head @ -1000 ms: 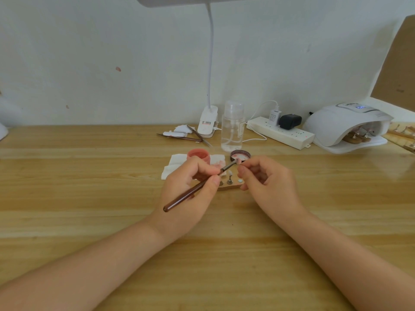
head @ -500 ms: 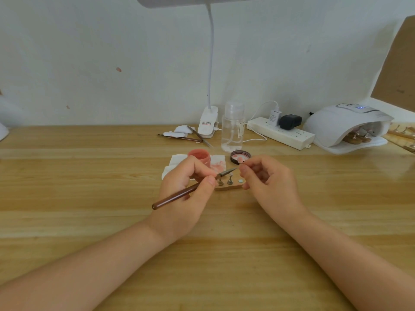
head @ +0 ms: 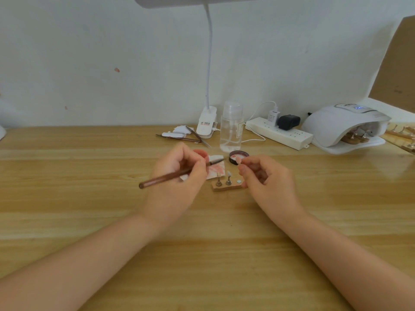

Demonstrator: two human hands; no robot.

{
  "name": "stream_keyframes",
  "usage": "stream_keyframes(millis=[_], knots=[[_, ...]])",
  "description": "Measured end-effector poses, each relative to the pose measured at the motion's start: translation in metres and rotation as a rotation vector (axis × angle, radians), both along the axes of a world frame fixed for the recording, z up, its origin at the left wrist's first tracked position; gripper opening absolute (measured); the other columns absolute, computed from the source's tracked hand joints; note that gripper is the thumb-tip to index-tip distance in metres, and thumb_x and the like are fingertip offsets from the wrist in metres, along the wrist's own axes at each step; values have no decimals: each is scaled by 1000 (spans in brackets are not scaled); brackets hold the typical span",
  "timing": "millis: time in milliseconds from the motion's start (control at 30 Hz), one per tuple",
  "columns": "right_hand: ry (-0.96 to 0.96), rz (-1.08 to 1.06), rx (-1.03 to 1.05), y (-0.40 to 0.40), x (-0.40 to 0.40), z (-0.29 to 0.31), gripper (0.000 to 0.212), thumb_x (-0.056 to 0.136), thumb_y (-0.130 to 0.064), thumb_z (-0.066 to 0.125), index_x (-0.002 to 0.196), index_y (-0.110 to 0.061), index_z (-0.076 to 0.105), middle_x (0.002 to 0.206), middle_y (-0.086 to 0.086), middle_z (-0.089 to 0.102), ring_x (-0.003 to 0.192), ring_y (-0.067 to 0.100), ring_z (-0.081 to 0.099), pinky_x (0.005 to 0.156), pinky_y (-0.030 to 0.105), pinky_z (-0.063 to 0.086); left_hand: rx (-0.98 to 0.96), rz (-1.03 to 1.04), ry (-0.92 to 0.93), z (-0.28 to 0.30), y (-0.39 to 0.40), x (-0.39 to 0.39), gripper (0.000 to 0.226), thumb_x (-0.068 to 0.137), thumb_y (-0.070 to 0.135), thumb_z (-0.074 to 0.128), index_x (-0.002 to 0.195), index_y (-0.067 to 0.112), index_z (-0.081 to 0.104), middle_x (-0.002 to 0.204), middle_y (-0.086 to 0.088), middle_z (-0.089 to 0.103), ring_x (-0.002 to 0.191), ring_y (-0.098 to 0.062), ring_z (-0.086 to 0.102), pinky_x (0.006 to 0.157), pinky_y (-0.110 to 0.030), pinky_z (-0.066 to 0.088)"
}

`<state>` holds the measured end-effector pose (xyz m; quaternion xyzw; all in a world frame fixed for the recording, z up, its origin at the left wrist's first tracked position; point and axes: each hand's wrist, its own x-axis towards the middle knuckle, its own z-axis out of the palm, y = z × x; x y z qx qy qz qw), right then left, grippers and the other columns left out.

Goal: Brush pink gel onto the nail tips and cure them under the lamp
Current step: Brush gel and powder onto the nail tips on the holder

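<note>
Just right of left hand [head: 177, 176], gripped brush [head: 179, 172] tip

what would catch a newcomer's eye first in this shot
First the two hands at the centre of the wooden table: the left hand grips a brown brush, while the right hand pinches a small pink nail tip. Between them lies a small wooden holder, and at far right stands the white curing lamp.
</note>
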<state>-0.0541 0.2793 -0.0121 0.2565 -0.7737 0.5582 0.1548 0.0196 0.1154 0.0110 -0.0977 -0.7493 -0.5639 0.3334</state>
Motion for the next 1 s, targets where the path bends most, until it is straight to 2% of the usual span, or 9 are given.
stream_keyframes(millis=[67,200,367,467,567,667,833,1000], knots=[[17,5,-1,0,0,0,29,87,-13,66,85,-42,60,73,-14,66,65,7,62,66,25,54,24,109,-60,14,-4,-7,26,85,-2,59,67,16,53,57,17,62,55,6,59,51,-4,39],[54,-5,31,-1,-2,-1,34,86,-13,66,81,-46,59,79,-19,66,64,8,62,64,27,54,-39,342,-220,47,-32,-26,16,77,9,61,63,16,58,47,14,60,41,6,50,42,-7,38],[33,-17,21,-4,-3,-4,33,84,-12,69,79,-44,62,79,-17,67,65,15,64,66,38,55,-181,331,-524,69,-54,-50,13,77,12,63,64,12,62,49,5,64,43,-3,56,43,-14,47],[9,-9,18,-5,-3,-3,30,84,-13,68,79,-42,63,78,-16,68,66,16,64,66,40,54,-276,312,-612,70,-57,-65,14,78,14,63,64,13,62,48,6,64,43,-5,56,47,-20,47],[-10,1,1,-5,-1,-2,21,84,-14,68,79,-34,67,71,-9,67,65,19,62,65,42,55,-345,289,-679,66,-55,-80,15,79,15,61,64,14,61,45,7,62,41,-4,55,44,-18,45],[-7,3,3,-5,0,-1,15,83,-16,68,78,-30,68,67,-8,66,65,22,63,62,37,53,-388,272,-760,63,-49,-92,13,78,14,58,67,10,63,43,7,60,38,-4,52,44,-17,45],[-42,14,-13,-5,-1,-2,17,84,-15,68,78,-31,67,71,-5,66,66,22,62,63,37,54,-402,214,-837,58,-39,-97,9,77,9,54,70,9,60,43,4,59,35,-6,48,39,-16,38],[-42,43,-44,-5,-2,-3,22,85,-12,66,79,-33,63,80,-12,65,66,16,62,62,22,52,-248,238,-802,65,-53,-95,9,80,11,56,73,8,61,43,3,59,34,-7,49,41,-18,41]])
